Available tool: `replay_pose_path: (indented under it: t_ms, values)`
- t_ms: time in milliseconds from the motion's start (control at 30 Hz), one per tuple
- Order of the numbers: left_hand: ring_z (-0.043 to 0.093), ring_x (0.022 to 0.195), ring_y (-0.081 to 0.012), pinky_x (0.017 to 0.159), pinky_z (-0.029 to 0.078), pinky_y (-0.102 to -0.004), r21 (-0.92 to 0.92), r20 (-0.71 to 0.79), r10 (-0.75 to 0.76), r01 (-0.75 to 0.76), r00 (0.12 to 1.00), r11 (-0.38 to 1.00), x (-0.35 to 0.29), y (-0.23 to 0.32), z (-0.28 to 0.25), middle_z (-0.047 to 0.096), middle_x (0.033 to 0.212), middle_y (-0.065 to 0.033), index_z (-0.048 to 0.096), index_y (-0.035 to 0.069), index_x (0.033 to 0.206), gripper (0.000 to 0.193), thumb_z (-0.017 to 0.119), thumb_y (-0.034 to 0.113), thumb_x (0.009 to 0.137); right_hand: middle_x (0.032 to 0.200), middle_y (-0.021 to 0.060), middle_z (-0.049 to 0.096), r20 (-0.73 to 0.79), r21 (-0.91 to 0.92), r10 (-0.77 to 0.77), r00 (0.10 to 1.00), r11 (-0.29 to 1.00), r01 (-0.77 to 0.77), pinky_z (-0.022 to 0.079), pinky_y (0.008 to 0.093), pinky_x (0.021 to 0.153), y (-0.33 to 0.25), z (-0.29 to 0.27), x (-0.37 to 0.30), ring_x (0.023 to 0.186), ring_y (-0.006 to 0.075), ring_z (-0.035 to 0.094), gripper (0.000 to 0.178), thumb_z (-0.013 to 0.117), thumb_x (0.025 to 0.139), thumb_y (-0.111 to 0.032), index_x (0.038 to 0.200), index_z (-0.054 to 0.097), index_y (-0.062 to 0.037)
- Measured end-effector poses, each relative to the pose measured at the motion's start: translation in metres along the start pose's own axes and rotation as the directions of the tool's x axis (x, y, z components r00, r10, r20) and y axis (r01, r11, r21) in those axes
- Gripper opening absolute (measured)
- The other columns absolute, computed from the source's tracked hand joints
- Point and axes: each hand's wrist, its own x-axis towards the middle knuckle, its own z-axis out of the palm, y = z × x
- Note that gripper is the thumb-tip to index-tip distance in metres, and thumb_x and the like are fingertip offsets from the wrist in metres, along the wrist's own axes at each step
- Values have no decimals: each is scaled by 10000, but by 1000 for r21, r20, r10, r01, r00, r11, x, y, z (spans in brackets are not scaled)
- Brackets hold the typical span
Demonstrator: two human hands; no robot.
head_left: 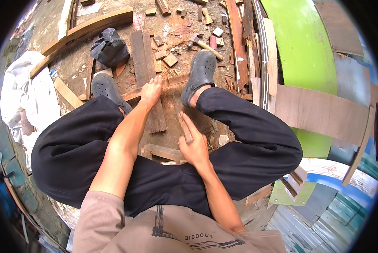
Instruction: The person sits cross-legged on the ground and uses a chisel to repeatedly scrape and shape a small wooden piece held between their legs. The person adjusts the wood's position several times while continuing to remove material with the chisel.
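Note:
My right hand (194, 147) is closed round the wooden handle of a handsaw (185, 130). The saw's thin blade, smeared by motion, points away from me toward a narrow wooden plank (175, 81) lying crosswise between my feet. My left hand (151, 90) bears down on this plank left of the blade, its fingers bent over the wood. Beneath that hand, two long dark boards (140, 55) run lengthwise along the ground. My grey clogs (203, 67) are at either end of the crosswise plank. Whether the teeth touch the wood cannot be made out.
A claw hammer (208, 46) lies beyond my right foot, near several small wood offcuts (170, 60). A black plastic bag (109, 48) stands beyond my left foot, with white sacking (26, 92) farther left. Long timbers (238, 46) and a green panel (300, 42) lie right.

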Motion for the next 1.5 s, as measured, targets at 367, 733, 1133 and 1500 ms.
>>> replay_pose_path:
  t_ms: [367,733,1133,1500]
  values:
    - [552,1363,-334,1068,505,-460,74,7,12,-12,1000,997,-1,-5,9,490,1553,-166,391,6,1538,532,413,106,1016,1448,205,592,-20,-17,-39,999,999,39,454,390,1106,-8,6,1,1354,361,551,655,571,862,-5,1509,480,-38]
    - [516,1402,-341,1101,478,-459,69,36,16,-19,999,997,3,-4,4,444,1591,-175,356,13,1557,568,429,105,1001,1132,293,697,-29,-29,53,998,998,-53,555,439,875,-11,7,12,1004,420,715,713,586,833,-43,1532,481,-139]
    - [514,1405,-336,1104,482,-447,48,59,-37,34,998,998,7,-4,1,453,1584,-166,361,19,1553,558,435,97,1006,1274,290,645,-53,-15,-91,994,996,90,541,453,947,8,-5,2,1122,416,677,697,591,832,-42,1518,491,-122]
    - [515,1407,-316,1106,481,-439,22,93,-46,44,995,999,2,5,-2,467,1575,-164,366,12,1549,545,423,102,1014,1029,307,694,-75,13,-48,996,999,49,560,515,807,-1,1,7,849,491,688,712,596,839,-60,1534,473,-155]
